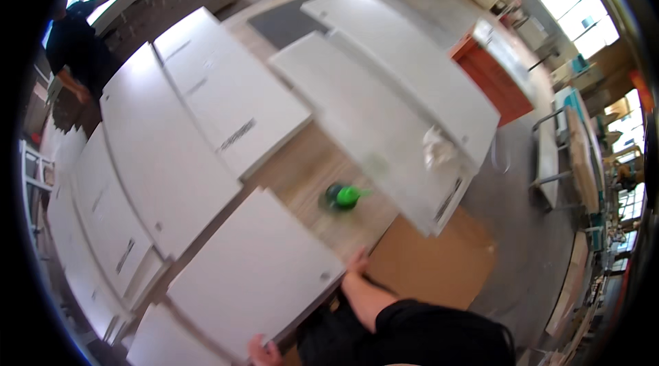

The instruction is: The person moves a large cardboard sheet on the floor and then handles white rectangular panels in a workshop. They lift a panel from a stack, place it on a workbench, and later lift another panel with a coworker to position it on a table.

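Note:
A flat white panel (254, 263) with a small round hole near one corner lies in front of me, its near edge against my body. At that edge, my left hand (263, 351) grips the panel with curled fingers. Around its right-hand corner is my right hand (357, 263), closed at the edge, though its fingers are partly hidden and blurred. Beyond the panel, a dark bottle with a bright green spray top (347, 196) stands on the wood-coloured tabletop (302, 163).
White panels in stacks (158, 153) spread to the left and far side. More panels (384, 119) lie at the right, with a crumpled white cloth (438, 148) on one. Brown cardboard (432, 256) is at my right. A person (79, 50) stands far left; an orange-sided unit (491, 74) stands beyond.

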The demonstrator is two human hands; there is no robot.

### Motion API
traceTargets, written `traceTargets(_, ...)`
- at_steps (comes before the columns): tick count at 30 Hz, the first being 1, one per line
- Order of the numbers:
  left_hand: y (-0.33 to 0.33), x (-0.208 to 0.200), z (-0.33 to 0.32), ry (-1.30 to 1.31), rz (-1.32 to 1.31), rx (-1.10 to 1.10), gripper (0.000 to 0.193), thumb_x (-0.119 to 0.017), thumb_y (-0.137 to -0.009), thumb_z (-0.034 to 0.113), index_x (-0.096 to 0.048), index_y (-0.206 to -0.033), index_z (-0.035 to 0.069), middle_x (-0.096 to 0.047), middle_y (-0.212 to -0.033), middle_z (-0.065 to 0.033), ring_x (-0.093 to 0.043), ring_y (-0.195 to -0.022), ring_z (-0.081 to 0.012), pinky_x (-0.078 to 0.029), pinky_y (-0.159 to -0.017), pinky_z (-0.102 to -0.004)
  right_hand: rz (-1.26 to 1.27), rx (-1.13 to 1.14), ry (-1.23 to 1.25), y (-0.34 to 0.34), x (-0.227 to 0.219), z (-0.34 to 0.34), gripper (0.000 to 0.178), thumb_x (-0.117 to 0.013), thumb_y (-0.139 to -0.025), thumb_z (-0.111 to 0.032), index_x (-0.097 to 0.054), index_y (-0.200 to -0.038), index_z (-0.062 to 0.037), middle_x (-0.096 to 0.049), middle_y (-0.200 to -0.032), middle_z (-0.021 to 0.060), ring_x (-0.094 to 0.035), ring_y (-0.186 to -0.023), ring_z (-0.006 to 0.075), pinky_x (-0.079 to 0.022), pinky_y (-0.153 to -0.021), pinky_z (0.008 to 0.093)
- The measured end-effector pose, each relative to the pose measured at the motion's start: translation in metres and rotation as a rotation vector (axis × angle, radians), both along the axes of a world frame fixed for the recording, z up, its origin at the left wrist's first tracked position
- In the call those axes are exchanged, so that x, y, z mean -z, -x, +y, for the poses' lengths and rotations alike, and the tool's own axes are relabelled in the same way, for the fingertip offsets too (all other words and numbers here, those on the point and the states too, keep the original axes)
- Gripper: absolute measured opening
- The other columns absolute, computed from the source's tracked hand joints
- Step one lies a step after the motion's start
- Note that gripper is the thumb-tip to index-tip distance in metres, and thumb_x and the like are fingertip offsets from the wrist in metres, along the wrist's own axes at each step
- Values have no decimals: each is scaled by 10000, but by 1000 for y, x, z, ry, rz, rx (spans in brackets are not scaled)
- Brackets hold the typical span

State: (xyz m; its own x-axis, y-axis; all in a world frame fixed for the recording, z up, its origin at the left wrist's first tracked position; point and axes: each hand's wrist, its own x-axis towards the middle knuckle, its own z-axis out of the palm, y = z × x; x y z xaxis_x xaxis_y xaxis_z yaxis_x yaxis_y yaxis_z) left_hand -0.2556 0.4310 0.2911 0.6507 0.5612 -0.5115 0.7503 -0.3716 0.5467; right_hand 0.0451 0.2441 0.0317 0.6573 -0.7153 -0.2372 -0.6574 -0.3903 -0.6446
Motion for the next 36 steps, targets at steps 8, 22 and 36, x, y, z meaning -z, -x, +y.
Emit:
traceTargets(8, -138, 99, 17, -735, 72, -208, 600, -559, -923, 321, -385, -1404, 8, -428, -1386, -238, -397, -1264, -430, -310, -1070, -525, 245, -107, 15, -28, -63, 1, 662, -468, -925, -568, -656, -959, 65, -663, -946, 293, -636, -911, 461, -493, -782, 514)
traceTargets(22, -145, 114, -3, -850, 253, -201, 712, -415, -954, 423, -238, -1507, 11, -217, -1575, -188, -201, -1458, -353, -159, -1167, -491, 761, -1437, -1054, -336, -478, -56, 548, -529, -953, -353, -437, -1413, -70, -573, -1277, 139, -592, -1090, 225, -484, -911, 381)
traceTargets(36, -155, 87, 0, -812, 145, -336, 734, -514, -898, 358, -257, -1499, 26, -215, -1575, -188, -184, -1462, -354, -131, -1182, -484, -297, -1422, 902, -590, -624, 215, 788, -417, -811, 29, -208, -1538, -193, -492, -1372, 264, -531, -1223, 393, -409, -1045, 439)
